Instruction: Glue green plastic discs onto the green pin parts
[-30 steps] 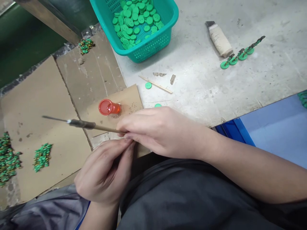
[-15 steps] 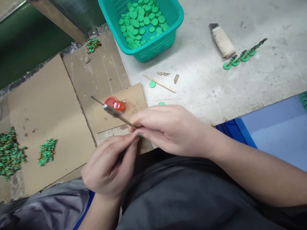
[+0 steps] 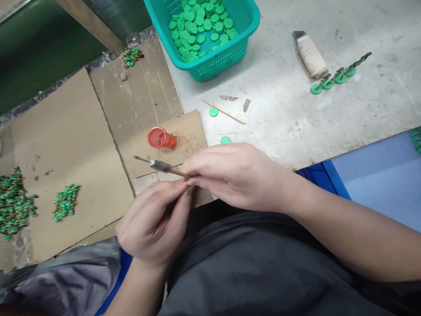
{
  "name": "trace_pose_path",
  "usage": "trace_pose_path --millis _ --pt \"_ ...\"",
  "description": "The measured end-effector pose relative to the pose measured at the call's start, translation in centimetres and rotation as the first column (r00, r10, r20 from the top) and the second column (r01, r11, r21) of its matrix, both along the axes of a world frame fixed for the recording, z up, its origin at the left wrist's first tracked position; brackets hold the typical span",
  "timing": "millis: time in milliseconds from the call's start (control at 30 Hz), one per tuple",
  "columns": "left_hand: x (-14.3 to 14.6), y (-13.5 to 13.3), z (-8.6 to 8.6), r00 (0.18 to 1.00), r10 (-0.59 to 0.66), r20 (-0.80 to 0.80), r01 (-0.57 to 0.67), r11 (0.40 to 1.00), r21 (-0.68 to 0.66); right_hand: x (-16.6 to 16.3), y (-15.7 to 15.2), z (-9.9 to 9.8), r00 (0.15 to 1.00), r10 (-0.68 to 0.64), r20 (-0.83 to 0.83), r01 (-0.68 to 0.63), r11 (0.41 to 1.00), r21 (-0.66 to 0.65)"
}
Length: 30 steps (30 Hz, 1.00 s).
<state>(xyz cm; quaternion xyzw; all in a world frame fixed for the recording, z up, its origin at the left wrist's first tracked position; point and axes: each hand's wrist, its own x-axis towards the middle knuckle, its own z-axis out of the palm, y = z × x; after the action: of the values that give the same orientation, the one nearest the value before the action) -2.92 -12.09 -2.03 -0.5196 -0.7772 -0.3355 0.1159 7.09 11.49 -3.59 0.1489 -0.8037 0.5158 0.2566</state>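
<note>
My right hand point(image 3: 233, 175) and left hand point(image 3: 153, 221) are pinching a slim metal-tipped wooden stick point(image 3: 161, 166) between narrow fingertips, an orange vial point(image 3: 162, 138) lying on cardboard point(image 3: 194, 123) at eleven o'clock

There goes the pick point(image 3: 161, 165), swung down from that steep tilt to lie nearly level, tip pointing left just below the red pot point(image 3: 161, 138), and now the green button point(image 3: 225, 140) shows whole, just above the right hand point(image 3: 235, 177)!
</note>
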Motion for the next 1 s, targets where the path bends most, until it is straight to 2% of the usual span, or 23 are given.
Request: trace_pose_path --millis 333,433,500,567,633,800,1000 --pt "-0.4 -1.1 -0.8 1.000 0.012 -0.006 -0.012 1.000 -0.002 0.0 0.0 0.3 1.000 0.014 0.011 -0.014 0.996 0.087" --pt "-0.3 -0.7 -0.5 0.999 -0.016 0.044 0.016 1.000 0.017 0.1 -0.1 0.5 1.000 -0.022 0.011 0.022 0.999 0.029" --pt "-0.1 -0.3 -0.2 0.997 -0.017 0.074 0.016 1.000 0.017 0.2 -0.2 0.6 0.992 -0.126 0.002 0.126 0.991 -0.046" --pt "0.0 -0.2 -0.1 0.992 -0.011 0.126 0.008 1.000 0.023 0.3 -0.4 0.8 0.970 -0.242 0.014 0.241 0.960 -0.144" --pt "0.0 -0.2 0.0 0.980 0.009 0.200 -0.018 0.999 0.041 0.4 -0.6 0.9 0.954 -0.296 0.047 0.298 0.926 -0.233" --pt "-0.3 -0.4 0.3 0.932 0.067 0.355 -0.110 0.989 0.102 1.0 -0.9 1.5 0.947 -0.307 0.092 0.320 0.880 -0.350" --pt "-0.3 -0.6 1.4 0.883 0.002 0.469 -0.106 0.975 0.195 3.3 -1.4 1.4 0.919 -0.338 0.203 0.393 0.834 -0.387"
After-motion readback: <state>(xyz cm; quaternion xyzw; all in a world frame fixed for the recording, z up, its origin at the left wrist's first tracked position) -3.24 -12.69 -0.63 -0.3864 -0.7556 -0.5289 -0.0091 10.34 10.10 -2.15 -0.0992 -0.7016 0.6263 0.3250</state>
